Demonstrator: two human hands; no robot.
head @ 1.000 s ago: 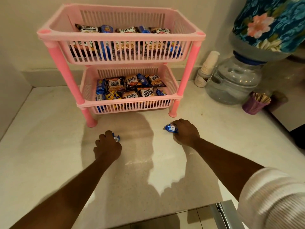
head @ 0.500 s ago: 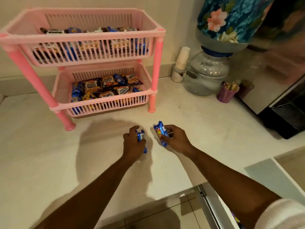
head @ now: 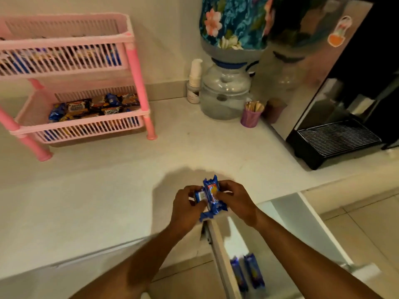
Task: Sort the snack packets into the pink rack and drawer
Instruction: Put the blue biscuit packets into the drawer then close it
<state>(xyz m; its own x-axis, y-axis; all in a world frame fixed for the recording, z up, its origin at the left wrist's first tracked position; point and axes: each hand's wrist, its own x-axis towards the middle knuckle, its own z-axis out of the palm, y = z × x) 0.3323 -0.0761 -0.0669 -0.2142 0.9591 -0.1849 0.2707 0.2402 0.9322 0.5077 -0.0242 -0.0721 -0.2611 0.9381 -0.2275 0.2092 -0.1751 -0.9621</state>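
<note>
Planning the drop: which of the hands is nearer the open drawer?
Right. The right hand sits almost above the open drawer with its blue packets; the left hand is further left, over the counter. Both hold blue packets between them.

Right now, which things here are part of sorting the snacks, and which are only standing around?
Part of the job:
- blue packets, held together by left hand and right hand
- pink rack with packets inside
- open drawer with two blue packets

Only standing around:
- water dispenser
- purple cup of sticks
- stacked paper cups
- black machine
</note>
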